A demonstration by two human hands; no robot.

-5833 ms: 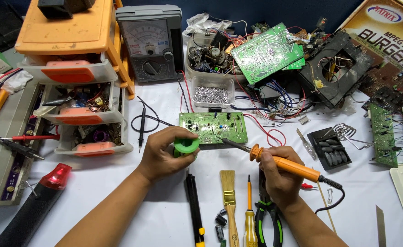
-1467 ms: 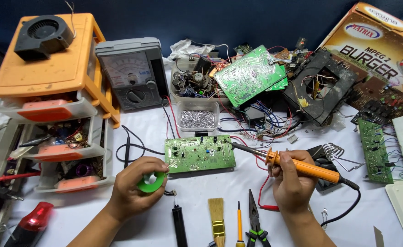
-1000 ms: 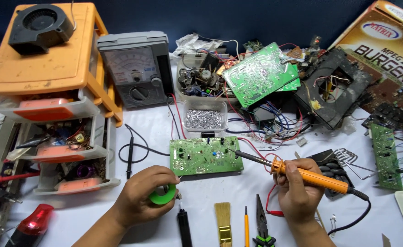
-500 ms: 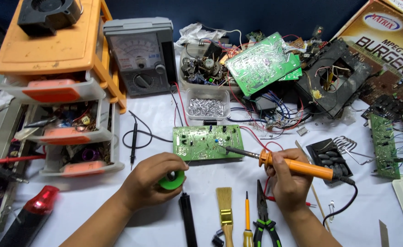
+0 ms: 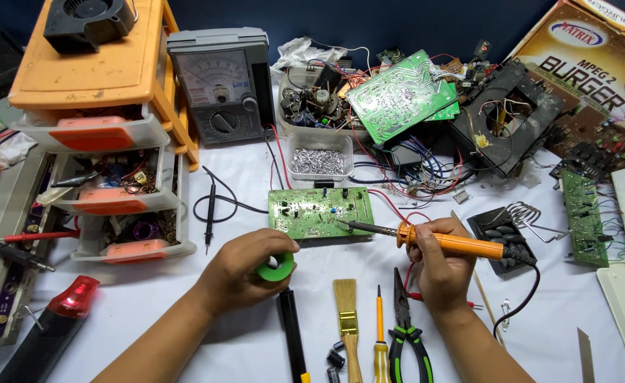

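- Green circuit board [image 5: 320,213]: lies flat on the white table cover [image 5: 185,298], centred in front of you, component side up.
- Soldering iron [image 5: 440,240]: orange handle, dark tip resting on or just above the right part of the board; contact cannot be confirmed from this view. Its black cord trails off to your right.
- Right hand [image 5: 437,273]: your fingers are wrapped closed around the iron's handle, pen-fashion, just right of the board.
- Green solder spool [image 5: 275,267]: sits just below the board's lower left edge.
- Left hand [image 5: 238,273]: your fingers and thumb are closed on the spool, pinching its rim.
- Tools along the near edge, left to right: black pen-like tool [image 5: 291,333], flat brush [image 5: 346,319], orange-handled screwdriver [image 5: 379,333], green-and-black pliers [image 5: 406,326].
- Black iron stand [image 5: 507,230] with wire coil: just right of your right hand.
- Clear tray of small metal parts [image 5: 319,157]: directly behind the board.
- Analogue multimeter [image 5: 219,85]: behind and left, its black probe [image 5: 210,209] lying on the cover.
- Orange drawer unit [image 5: 107,128]: far left, with a black fan [image 5: 89,21] on top.
- Second green board [image 5: 401,96]: propped on a heap of wires and parts at the back.
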